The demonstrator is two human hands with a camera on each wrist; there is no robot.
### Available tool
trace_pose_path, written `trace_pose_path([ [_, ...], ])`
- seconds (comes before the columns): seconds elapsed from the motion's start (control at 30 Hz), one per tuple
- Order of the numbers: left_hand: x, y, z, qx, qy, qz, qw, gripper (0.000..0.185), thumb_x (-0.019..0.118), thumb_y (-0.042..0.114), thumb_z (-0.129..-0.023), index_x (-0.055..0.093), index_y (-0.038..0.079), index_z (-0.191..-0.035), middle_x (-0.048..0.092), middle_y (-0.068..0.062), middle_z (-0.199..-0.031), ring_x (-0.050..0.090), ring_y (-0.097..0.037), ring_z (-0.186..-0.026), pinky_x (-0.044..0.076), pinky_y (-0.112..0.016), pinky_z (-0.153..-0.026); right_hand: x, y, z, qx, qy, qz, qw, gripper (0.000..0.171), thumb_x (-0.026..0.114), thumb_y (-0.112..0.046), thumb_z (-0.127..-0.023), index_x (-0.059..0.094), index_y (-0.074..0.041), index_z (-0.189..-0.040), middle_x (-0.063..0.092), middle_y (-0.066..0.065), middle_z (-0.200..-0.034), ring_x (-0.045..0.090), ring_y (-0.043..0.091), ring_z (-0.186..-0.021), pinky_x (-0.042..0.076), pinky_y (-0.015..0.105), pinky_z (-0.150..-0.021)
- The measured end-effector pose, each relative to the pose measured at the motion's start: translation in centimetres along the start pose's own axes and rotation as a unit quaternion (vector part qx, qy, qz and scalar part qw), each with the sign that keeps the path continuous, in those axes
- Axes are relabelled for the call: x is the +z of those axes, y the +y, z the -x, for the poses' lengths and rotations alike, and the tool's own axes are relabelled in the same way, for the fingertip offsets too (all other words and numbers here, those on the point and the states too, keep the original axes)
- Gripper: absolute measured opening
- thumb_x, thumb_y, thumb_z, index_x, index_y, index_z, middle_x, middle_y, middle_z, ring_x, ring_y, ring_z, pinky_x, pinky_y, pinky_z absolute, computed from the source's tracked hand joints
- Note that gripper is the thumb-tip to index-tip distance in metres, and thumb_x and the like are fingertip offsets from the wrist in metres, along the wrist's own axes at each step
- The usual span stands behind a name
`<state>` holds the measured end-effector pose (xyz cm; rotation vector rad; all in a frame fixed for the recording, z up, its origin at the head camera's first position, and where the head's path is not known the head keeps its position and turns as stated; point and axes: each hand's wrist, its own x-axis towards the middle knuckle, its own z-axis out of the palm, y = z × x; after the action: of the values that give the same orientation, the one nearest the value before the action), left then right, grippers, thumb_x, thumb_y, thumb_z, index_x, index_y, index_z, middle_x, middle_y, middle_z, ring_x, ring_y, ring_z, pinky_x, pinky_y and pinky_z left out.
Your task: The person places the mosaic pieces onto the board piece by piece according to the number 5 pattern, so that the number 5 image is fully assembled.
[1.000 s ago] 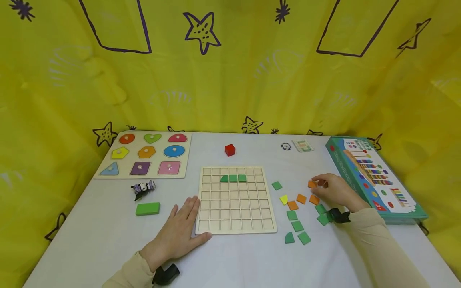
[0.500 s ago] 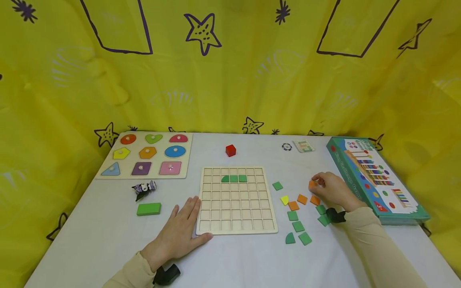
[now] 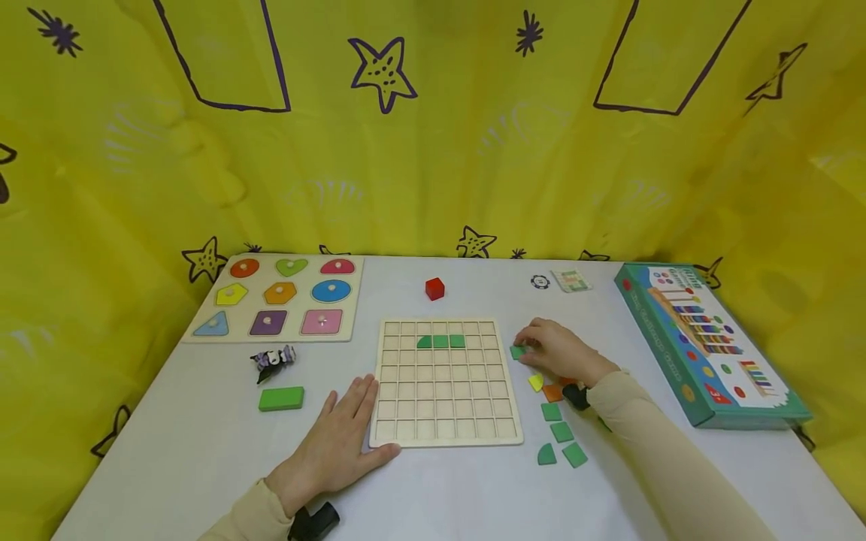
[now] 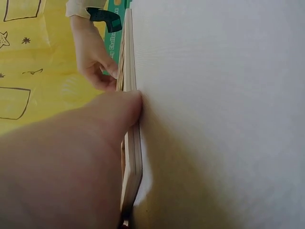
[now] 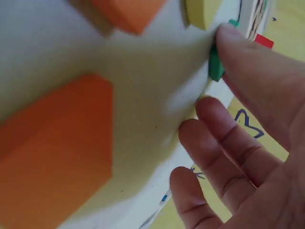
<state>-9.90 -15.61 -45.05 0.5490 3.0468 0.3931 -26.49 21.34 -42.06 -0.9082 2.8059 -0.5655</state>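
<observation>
Green square tile (image 3: 518, 352), fingertip-touched.

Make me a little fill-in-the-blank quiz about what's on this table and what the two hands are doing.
1. The right hand touches a small ____ tile just beside the grid board.
2. The left hand lies flat on the table against the board's ____ corner.
3. The row of tiles already in the board counts ____ pieces, all green.
4. Beyond the board stands a small ____ cube.

Missing words: green; near-left; three; red
</observation>
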Motion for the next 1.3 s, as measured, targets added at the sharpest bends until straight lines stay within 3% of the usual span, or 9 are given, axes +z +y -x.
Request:
trace_pose_path([
  [0.17,0.1,0.0,-0.1,0.0,-0.001,-0.005,1.0,0.098,0.047,0.069,-0.09,0.027,-0.005,-0.151,0.023,-0.017,-0.158,0.02,-0.032,-0.144,0.018,-0.059,-0.111,0.0,-0.5,-0.4,0.016,0.008,-0.003,1.0,0.021,0.07,-0.012,-0.091,0.069,0.003,-0.106,0.063,0.007,-0.097,0.059,0.026,-0.091,0.049,0.045,-0.085],
  [0.33,0.1,0.0,-0.1,0.0,-0.003,-0.007,1.0,0.098,0.047,0.069,-0.091,0.027,-0.005,-0.151,0.023,-0.017,-0.158,0.02,-0.032,-0.144,0.018,-0.059,-0.111,-0.4,-1.8,-1.2,0.064,0.041,-0.057,0.995,0.023,0.069,-0.014,-0.092,0.066,0.002,-0.11,0.063,0.006,-0.095,0.057,0.023,-0.087,0.049,0.04,-0.081],
  [0.47,0.0,0.0,-0.2,-0.002,-0.001,-0.009,1.0,0.098,0.048,0.069,-0.09,0.027,-0.005,-0.151,0.024,-0.017,-0.157,0.02,-0.032,-0.144,0.018,-0.059,-0.111,-0.4,-3.5,-2.9,0.049,0.055,-0.07,0.995,0.016,0.072,-0.014,-0.09,0.067,-0.003,-0.1,0.061,0.004,-0.091,0.053,0.021,-0.082,0.046,0.037,-0.076],
  [0.67,0.0,0.0,-0.3,-0.003,0.001,-0.005,1.0,0.098,0.05,0.067,-0.09,0.027,-0.005,-0.151,0.024,-0.018,-0.157,0.02,-0.032,-0.144,0.017,-0.059,-0.111,0.2,-5.5,-4.7,0.023,0.028,-0.06,0.998,0.009,0.074,-0.012,-0.088,0.067,-0.006,-0.089,0.06,0.002,-0.086,0.054,0.02,-0.08,0.048,0.035,-0.076],
  [1.03,-0.1,0.0,-0.4,0.003,0.006,-0.004,1.0,0.098,0.05,0.067,-0.09,0.027,-0.006,-0.151,0.024,-0.018,-0.157,0.021,-0.033,-0.144,0.018,-0.059,-0.111,0.9,-6.1,-5.3,0.025,0.021,-0.035,0.999,0.012,0.075,-0.013,-0.088,0.071,-0.004,-0.096,0.064,0.002,-0.091,0.058,0.019,-0.086,0.051,0.035,-0.081],
  [1.3,0.1,0.0,-0.1,0.001,0.0,-0.003,1.0,0.098,0.049,0.068,-0.09,0.028,-0.006,-0.15,0.025,-0.019,-0.157,0.021,-0.033,-0.144,0.018,-0.06,-0.11,1.7,-5.5,-4.2,-0.016,0.013,-0.003,1.0,0.021,0.071,-0.018,-0.091,0.075,-0.004,-0.107,0.059,0.004,-0.104,0.054,0.021,-0.095,0.048,0.038,-0.088],
])
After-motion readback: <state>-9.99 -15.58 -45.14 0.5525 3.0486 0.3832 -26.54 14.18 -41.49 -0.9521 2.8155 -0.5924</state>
